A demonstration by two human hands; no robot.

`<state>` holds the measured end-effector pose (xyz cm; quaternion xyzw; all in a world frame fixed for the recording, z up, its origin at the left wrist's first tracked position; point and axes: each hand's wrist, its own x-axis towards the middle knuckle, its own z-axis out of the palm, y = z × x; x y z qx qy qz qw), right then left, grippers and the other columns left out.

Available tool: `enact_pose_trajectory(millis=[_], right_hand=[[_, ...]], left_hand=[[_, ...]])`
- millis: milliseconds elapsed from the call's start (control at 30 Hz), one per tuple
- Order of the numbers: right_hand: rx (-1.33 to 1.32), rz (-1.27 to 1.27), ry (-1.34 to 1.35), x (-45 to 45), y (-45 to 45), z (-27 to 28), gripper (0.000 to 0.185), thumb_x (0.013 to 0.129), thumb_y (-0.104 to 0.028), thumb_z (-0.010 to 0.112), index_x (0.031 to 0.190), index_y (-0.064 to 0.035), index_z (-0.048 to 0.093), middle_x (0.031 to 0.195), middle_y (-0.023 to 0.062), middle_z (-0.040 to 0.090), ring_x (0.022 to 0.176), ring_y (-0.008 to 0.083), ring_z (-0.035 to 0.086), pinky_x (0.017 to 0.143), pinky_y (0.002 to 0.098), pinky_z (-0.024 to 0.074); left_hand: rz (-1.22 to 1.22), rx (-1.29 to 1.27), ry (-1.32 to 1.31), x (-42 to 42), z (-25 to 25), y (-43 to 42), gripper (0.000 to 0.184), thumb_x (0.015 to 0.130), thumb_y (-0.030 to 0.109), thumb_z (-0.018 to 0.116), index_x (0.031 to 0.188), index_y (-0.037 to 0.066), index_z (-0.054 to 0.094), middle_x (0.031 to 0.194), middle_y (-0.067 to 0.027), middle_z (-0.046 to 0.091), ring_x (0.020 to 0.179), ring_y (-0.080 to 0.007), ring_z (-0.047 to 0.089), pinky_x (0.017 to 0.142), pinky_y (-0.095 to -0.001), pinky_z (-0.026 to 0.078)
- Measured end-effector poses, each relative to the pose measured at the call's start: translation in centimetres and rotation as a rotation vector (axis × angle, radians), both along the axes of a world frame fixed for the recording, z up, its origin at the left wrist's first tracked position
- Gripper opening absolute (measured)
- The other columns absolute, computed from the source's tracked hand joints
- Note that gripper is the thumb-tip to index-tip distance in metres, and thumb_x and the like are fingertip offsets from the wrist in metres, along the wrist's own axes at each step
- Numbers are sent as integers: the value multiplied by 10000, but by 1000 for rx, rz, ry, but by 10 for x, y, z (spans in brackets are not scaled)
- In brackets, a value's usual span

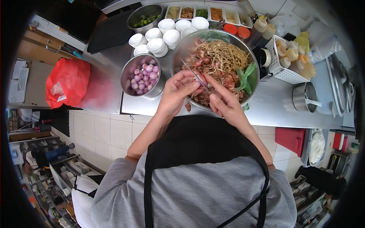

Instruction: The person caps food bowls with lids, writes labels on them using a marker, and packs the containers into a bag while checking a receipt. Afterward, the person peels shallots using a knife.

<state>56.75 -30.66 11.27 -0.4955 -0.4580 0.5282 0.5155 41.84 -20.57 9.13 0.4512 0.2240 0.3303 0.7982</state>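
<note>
Over the near part of a wide steel bowl (175, 57), my left hand (181, 89) grips a shallot (200, 79) between thumb and fingers. My right hand (224, 99) is closed on a small knife (194, 74), its thin blade lying against the shallot. Below both hands the bowl holds brownish shallot skins (228, 80), a heap of thin, pale, stringy roots or noodles (230, 55) and a green plastic bag (248, 78). Left of the bowl stands a steel pot (124, 78) with peeled purple shallots (144, 79).
Stacked white cups (157, 46) and a pot of green limes (146, 21) stand behind. Sauce bottles fill a white basket (279, 62) at right, near a small saucepan (304, 98). A red plastic bag (68, 81) hangs at the left counter end. Other people are at the lower edges.
</note>
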Motion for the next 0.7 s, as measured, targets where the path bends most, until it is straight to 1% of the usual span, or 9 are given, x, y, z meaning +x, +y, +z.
enact_pose_trajectory(millis=[67,133,233,267,333,467,533,633,700], right_hand=[[9,3,0,1,-1,2,476,850,-40,439,1309,-121,344,780,-52,504,545,17,360,480,157,306],[-57,72,134,3,-2,5,447,865,-61,433,1301,-125,361,637,-67,415,522,23,355,459,158,293],[-41,30,100,5,-1,-5,421,878,-87,431,1293,-128,374,600,-64,393,508,29,352,448,162,287],[-41,30,100,6,-1,-5,421,878,-87,431,1293,-128,374,600,-64,393,508,29,352,448,162,287],[-46,28,63,8,-2,-6,399,885,-103,432,1281,-124,393,601,-56,389,510,27,354,447,163,290],[-13,-4,99,4,-5,3,387,885,-94,428,1271,-121,410,638,-56,419,520,26,352,458,163,295],[10,-3,0,0,-7,7,379,885,-91,429,1263,-116,422,687,-55,455,530,26,346,472,161,301],[-31,8,32,2,-6,9,386,882,-84,433,1266,-117,417,724,-53,478,535,26,339,484,160,304],[-21,-3,30,2,-7,6,383,884,-89,430,1266,-113,416,705,-53,464,532,26,338,480,161,302]], left_hand=[[7,6,-8,0,0,0,283,803,73,576,1066,-8,511,978,-95,584,895,-158,568,771,-281,468],[-1,55,-5,-2,3,1,279,807,75,572,1066,-12,513,965,-104,591,880,-167,577,778,-294,474],[-13,-11,55,-5,3,1,270,811,76,568,1060,-15,520,957,-114,594,862,-176,586,785,-305,480],[-14,-11,56,-5,4,0,270,811,76,568,1060,-15,520,957,-114,594,862,-176,586,785,-305,480],[-38,-20,-27,-3,5,-2,262,813,75,564,1054,-20,525,958,-120,594,847,-182,591,787,-308,483],[-13,-33,-20,0,1,0,255,815,79,563,1047,-21,527,950,-115,595,847,-181,590,784,-308,484],[22,-27,-40,1,0,0,249,816,78,561,1042,-22,528,940,-111,596,845,-176,591,781,-305,485],[14,-23,-22,0,2,-1,239,817,68,555,1036,-23,528,936,-106,596,848,-171,589,780,-299,485],[10,-25,-33,-1,1,-1,242,816,62,553,1041,-24,525,936,-104,596,849,-169,588,779,-295,484]])
